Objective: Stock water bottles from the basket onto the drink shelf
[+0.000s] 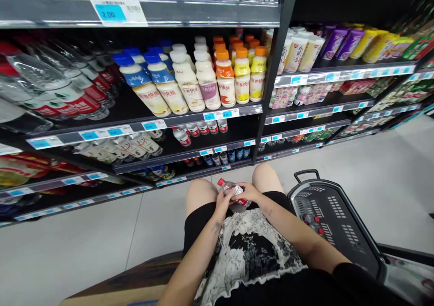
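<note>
Between my knees I hold a small clear water bottle [237, 190] with a red cap and a red-and-white label. It lies tilted, its cap pointing up and to the left. My left hand [224, 202] is closed round its near left side, below the cap. Closed on the label and lower part is my right hand [249, 192]. Both hands are close together above my lap, and the fingers hide part of the bottle. Small red-capped bottles like it stand on a lower shelf [212, 139] in front of me.
Shelves ahead carry large red-capped water bottles [64, 80], milk drink bottles [203, 80] and purple cups [339, 44]. At my right stands a black shopping basket [339, 206] with several red-capped bottles inside. Light floor tiles [101, 233] lie between me and the shelves.
</note>
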Motion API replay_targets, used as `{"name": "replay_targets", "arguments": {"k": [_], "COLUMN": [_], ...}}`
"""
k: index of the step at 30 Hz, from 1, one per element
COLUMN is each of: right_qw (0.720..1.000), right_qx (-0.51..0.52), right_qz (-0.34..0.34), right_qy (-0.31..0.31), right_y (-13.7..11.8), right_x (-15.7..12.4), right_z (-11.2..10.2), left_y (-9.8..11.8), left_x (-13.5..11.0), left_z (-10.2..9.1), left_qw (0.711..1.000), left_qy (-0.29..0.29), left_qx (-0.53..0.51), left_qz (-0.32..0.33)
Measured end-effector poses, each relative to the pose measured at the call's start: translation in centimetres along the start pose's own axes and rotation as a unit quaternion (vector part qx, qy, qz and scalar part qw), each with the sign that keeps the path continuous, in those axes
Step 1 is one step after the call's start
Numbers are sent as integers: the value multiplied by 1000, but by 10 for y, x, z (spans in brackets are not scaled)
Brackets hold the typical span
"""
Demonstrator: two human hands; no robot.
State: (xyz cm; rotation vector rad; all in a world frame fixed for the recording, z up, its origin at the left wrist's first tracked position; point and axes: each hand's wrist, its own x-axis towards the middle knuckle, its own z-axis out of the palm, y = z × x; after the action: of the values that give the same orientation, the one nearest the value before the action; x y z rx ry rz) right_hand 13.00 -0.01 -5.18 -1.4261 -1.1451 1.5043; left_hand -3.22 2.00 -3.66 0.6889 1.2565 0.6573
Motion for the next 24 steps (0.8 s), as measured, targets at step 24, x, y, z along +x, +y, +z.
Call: {"name": "replay_targets", "arguments": {"k": [24], "right_qw": [951], "right_qx": [29], "right_qz": [281], "right_qy": [-126], "right_y": [-17], "right_x": [27], "right_z": [9], "left_y": [169], "left_x": [108], "left_z": [-46], "left_qw": [940], "left_qy": [292], "left_qx": [-105], "left_qz": [143]}}
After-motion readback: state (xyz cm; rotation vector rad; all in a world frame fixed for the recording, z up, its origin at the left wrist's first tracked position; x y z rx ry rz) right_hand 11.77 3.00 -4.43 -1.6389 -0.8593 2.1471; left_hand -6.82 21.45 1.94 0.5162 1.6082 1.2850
